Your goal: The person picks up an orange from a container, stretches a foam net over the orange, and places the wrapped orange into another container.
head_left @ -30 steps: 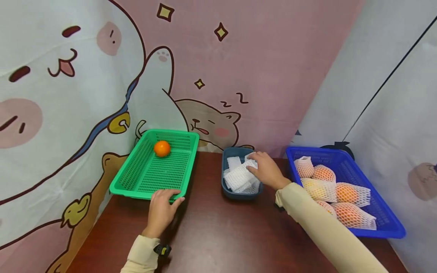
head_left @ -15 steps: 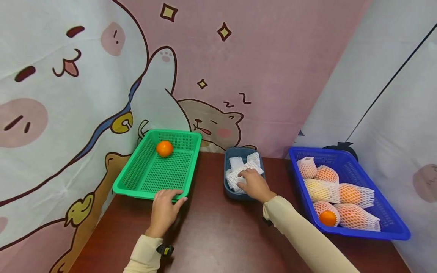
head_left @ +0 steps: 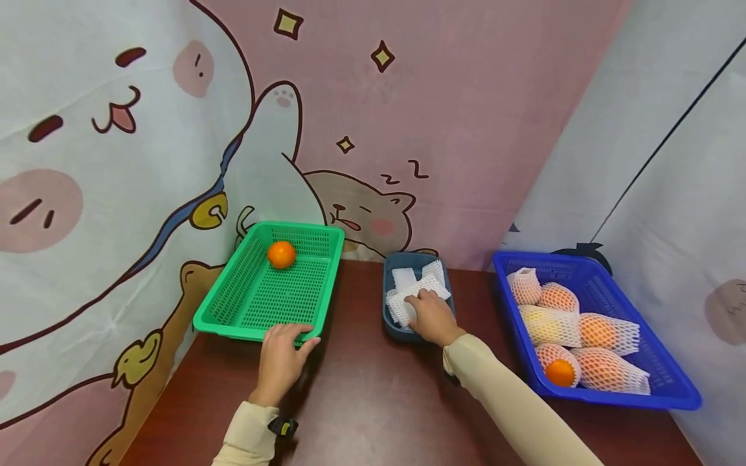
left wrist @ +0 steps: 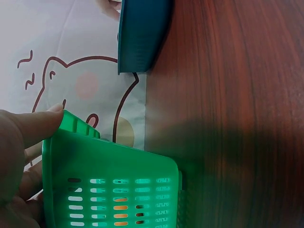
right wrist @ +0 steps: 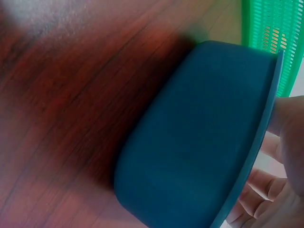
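My left hand (head_left: pixel 281 362) grips the near right corner of the green basket (head_left: pixel 326 304), thumb and fingers at its rim. An orange (head_left: pixel 282 255) lies at the back of this basket. My right hand (head_left: pixel 434 318) reaches into the small dark blue bin (head_left: pixel 399 333), its fingertips down on a white foam net sleeve (head_left: pixel 416 294). Other foam sleeves lie under and behind that one. In the right wrist view the bin's wall (right wrist: pixel 190 137) hides the fingertips, so I cannot tell whether they pinch the sleeve.
To the right stands a blue basket (head_left: pixel 594 278) holding several fruits in foam nets, among them a net-wrapped orange (head_left: pixel 561 373) and a yellowish fruit (head_left: pixel 548 325). All containers rest on a dark red-brown table (head_left: pixel 361 401) against a cartoon-printed cloth backdrop (head_left: pixel 466 129).
My right hand has moved from the bin's right side towards its near middle, then settled down onto the white foam sleeve. The left hand keeps its place on the green basket's corner.
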Action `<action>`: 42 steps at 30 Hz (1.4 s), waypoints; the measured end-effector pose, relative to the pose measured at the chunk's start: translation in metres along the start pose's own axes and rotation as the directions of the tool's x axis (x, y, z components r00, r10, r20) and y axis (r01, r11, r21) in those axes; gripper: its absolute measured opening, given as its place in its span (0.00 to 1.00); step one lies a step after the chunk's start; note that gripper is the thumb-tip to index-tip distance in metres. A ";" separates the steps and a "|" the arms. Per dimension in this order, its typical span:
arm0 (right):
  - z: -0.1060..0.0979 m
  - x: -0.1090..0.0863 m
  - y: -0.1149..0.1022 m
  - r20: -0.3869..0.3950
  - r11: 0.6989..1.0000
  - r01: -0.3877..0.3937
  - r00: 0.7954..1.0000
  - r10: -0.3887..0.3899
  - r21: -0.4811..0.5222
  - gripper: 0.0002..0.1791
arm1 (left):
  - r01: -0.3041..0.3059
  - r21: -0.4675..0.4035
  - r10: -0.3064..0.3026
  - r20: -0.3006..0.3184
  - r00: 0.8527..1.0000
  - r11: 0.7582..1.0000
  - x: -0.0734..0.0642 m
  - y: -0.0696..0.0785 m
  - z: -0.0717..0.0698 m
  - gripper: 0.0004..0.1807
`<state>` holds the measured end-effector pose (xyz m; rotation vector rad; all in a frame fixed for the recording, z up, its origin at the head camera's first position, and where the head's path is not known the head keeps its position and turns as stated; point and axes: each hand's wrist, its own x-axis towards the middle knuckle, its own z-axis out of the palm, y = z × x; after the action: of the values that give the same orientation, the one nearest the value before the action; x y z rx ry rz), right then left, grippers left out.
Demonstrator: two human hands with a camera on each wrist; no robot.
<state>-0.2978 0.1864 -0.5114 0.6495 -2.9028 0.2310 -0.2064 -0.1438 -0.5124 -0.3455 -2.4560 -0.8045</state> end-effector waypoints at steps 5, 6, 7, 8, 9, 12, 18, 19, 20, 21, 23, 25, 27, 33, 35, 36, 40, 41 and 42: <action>0.001 0.002 0.001 -0.020 1.000 0.021 1.000 -0.021 -0.014 0.28 | -0.001 0.001 0.001 -0.002 1.000 1.000 0.000 -0.001 0.000 0.16; 0.001 0.002 0.001 -0.026 1.000 0.025 0.999 -0.025 -0.012 0.28 | -0.001 0.001 0.001 -0.001 1.000 1.000 0.000 -0.001 0.000 0.16; 0.001 0.001 0.001 -0.032 1.000 0.028 0.999 -0.029 -0.007 0.27 | -0.002 0.001 0.002 0.000 1.000 1.000 0.000 -0.001 0.001 0.16; 0.001 0.001 0.002 -0.035 1.000 0.029 0.999 -0.030 -0.004 0.26 | -0.001 0.004 0.001 0.002 1.000 1.000 0.000 -0.001 0.001 0.16; 0.001 0.001 0.002 -0.037 1.000 0.031 0.999 -0.031 0.003 0.24 | 0.000 0.005 0.000 0.004 1.000 1.000 0.000 -0.001 0.001 0.16; 0.003 0.001 0.004 -0.051 0.999 0.034 0.998 -0.034 0.013 0.20 | 0.005 0.003 -0.005 0.007 1.000 1.000 0.000 -0.001 0.001 0.16; 0.005 0.001 0.007 -0.113 0.998 0.051 0.993 -0.046 0.038 0.12 | 0.011 -0.004 -0.011 0.005 1.000 1.000 0.000 0.000 0.001 0.16; 0.005 0.000 0.007 -0.126 0.998 0.053 0.991 -0.047 0.042 0.11 | 0.012 -0.005 -0.012 0.005 1.000 1.000 0.000 0.000 0.001 0.16; 0.005 0.000 0.007 -0.140 0.997 0.055 0.989 -0.048 0.048 0.10 | 0.014 -0.008 -0.014 0.006 1.000 1.000 0.000 0.000 0.001 0.16; 0.005 0.000 0.008 -0.153 0.997 0.054 0.987 -0.045 0.054 0.10 | 0.014 -0.008 -0.014 0.007 1.000 1.000 0.000 0.000 0.001 0.16; 0.004 -0.001 0.008 -0.174 0.996 0.045 0.984 -0.031 0.075 0.09 | 0.016 -0.004 -0.016 0.013 1.000 1.000 0.000 0.001 0.000 0.16; 0.003 -0.001 0.008 -0.190 0.996 0.030 0.982 -0.014 0.082 0.08 | 0.017 0.001 -0.017 0.026 1.000 1.000 0.001 0.001 -0.001 0.16; 0.002 -0.002 0.008 -0.200 0.995 0.011 0.980 0.009 0.099 0.07 | 0.025 0.004 -0.025 0.056 0.998 1.000 0.003 0.002 -0.005 0.16; -0.003 -0.009 0.008 -0.255 0.987 -0.024 0.965 0.064 0.159 0.08 | 0.142 -0.048 -0.127 0.227 0.966 0.989 0.026 0.007 -0.025 0.18; -0.004 -0.012 0.007 -0.271 0.983 -0.027 0.960 0.076 0.181 0.07 | 0.172 -0.051 -0.154 0.255 0.955 0.984 0.037 0.006 -0.033 0.18; -0.004 -0.014 0.007 -0.276 0.981 -0.027 0.958 0.080 0.191 0.07 | 0.179 -0.050 -0.160 0.263 0.952 0.983 0.043 0.006 -0.037 0.18; -0.006 -0.023 0.005 -0.276 0.970 -0.027 0.956 0.096 0.241 0.06 | 0.181 -0.023 -0.169 0.254 0.952 0.983 0.067 -0.001 -0.050 0.18; -0.007 -0.026 0.004 -0.277 0.968 -0.022 0.956 0.093 0.251 0.06 | 0.183 -0.016 -0.173 0.253 0.952 0.983 0.074 -0.003 -0.053 0.17; -0.007 -0.029 0.004 -0.279 0.966 -0.014 0.956 0.089 0.260 0.06 | 0.190 -0.013 -0.180 0.254 0.950 0.982 0.080 -0.005 -0.055 0.17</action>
<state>-0.2725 0.2028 -0.5102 0.5241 -2.6305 0.6584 -0.2521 -0.1753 -0.4326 -0.2454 -2.7459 -0.9363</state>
